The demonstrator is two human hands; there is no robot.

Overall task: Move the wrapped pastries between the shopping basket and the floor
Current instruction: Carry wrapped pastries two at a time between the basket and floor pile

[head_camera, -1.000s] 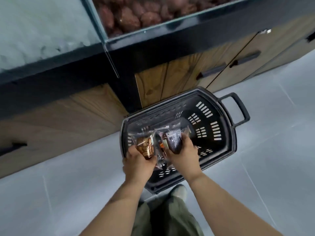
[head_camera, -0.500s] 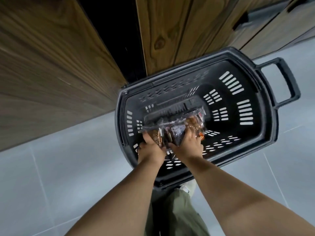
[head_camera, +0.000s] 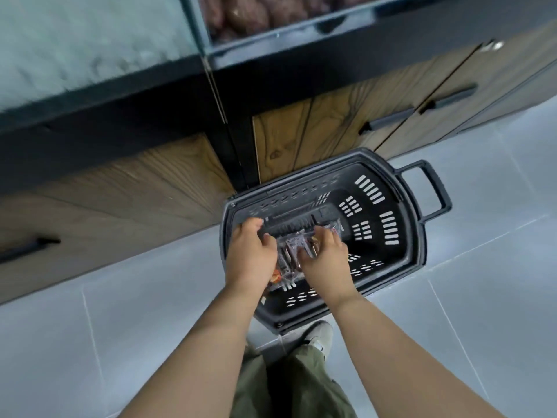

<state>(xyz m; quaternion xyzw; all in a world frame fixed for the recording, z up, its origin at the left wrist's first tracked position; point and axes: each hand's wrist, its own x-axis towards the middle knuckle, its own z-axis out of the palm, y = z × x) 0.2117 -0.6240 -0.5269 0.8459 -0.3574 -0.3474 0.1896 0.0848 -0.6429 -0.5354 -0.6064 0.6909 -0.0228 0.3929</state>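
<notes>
The left hand [head_camera: 250,256] is curling its fingers round the left side of the wrapped pastries [head_camera: 291,254], which are lying bunched low in the shopping basket [head_camera: 419,242], while the right hand [head_camera: 327,262] is pinching their right side with bent fingers. This looks like gathering the bundle, so the next move is probably calling for both hands to rise together without snagging the crinkly wrap. The wooden cabinet [head_camera: 144,194] is crowding the basket's far-left rim and the handle [head_camera: 435,191] is jutting out rightward, but bare floor [head_camera: 488,297] is lying open on the right.
</notes>
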